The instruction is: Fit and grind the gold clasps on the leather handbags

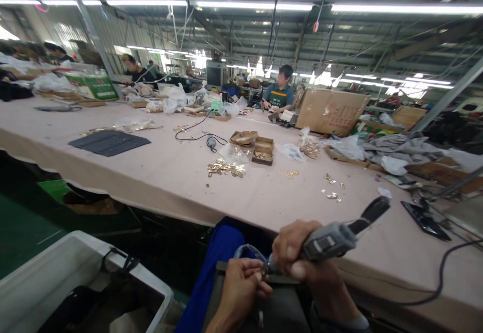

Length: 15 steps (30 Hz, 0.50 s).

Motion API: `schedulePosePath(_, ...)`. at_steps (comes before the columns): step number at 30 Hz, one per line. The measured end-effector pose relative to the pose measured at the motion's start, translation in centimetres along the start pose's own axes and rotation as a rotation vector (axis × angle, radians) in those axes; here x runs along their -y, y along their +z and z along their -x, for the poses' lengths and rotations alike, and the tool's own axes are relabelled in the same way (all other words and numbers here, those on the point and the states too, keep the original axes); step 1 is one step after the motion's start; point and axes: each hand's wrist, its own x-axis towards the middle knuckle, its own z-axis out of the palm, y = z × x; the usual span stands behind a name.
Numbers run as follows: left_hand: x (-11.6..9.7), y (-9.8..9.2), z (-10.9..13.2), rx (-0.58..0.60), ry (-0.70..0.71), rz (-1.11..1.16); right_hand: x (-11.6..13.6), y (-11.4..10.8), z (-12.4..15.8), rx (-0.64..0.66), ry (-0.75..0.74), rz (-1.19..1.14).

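Observation:
My right hand [292,250] is wrapped round a grey electric screwdriver [330,242], which lies slanted with its tip pointing down to the left. At that tip, the fingers of my left hand [241,285] are pinched together on a small metal fitting [263,271], mostly hidden by the fingertips. Beneath both hands, a dark, flat-sided bag-like piece [281,305] rests over my lap. Blue cloth [215,260] covers my leg beside it. Whether the screwdriver tip touches a screw is too small to tell.
On the pink-covered table [169,172] lie a heap of gold metal plates [226,168], an open small-parts box [263,151], loose fittings [333,196], a dark panel [109,143] and a phone-like device [424,220]. A white bin [86,245] stands left. A cord [439,277] crosses right. A co-worker [279,94] sits opposite.

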Motion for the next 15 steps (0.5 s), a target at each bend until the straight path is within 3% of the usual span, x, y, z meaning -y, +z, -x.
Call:
schedulePosePath(3, 0.6, 0.1, -0.1, 0.021, 0.035, 0.032, 1.7, -2.6, -1.7, -0.277, -0.135, -0.047)
schedulePosePath(6, 0.3, -0.3, 0.0, 0.009, 0.102, -0.016, 1.7, -7.1, -3.1, -0.579, -0.150, -0.064)
schedulePosePath(11, -2.0, -1.9, 1.6, -0.173, 0.220, 0.026, -0.5, -15.8, -2.6, -0.929, -0.112, -0.176)
schedulePosePath(14, -3.3, -3.7, 2.5, -0.296, 0.270, 0.077, -2.0, -19.1, -1.8, -1.185, 0.012, -0.172)
schedulePosePath(15, -3.7, -4.3, 2.6, -0.334, 0.271, 0.101, -2.3, -19.6, -1.7, -1.293, -0.024, -0.153)
